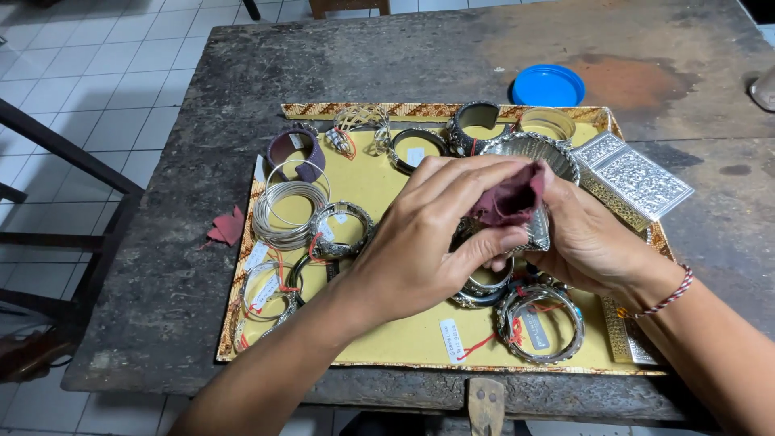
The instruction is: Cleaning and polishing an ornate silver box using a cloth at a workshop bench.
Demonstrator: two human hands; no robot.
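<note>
My left hand (440, 234) pinches a dark red cloth (510, 198) and presses it against a silver cuff bracelet (539, 230). My right hand (589, 242) grips that cuff from the right and from below; most of the cuff is hidden by both hands. Both hands hover over a yellow tray (387, 182) with a patterned rim. Several silver bangles with tags lie on it, among them a stack of thin wire bangles (286, 211) and a wide bangle (539, 323) with red thread.
The tray rests on a dark worn wooden table (242, 81). A blue round lid (548, 85) lies behind the tray. Two embossed silver boxes (634, 179) sit at the tray's right. A second red cloth scrap (227, 227) lies left of the tray. Tiled floor lies beyond the table's left edge.
</note>
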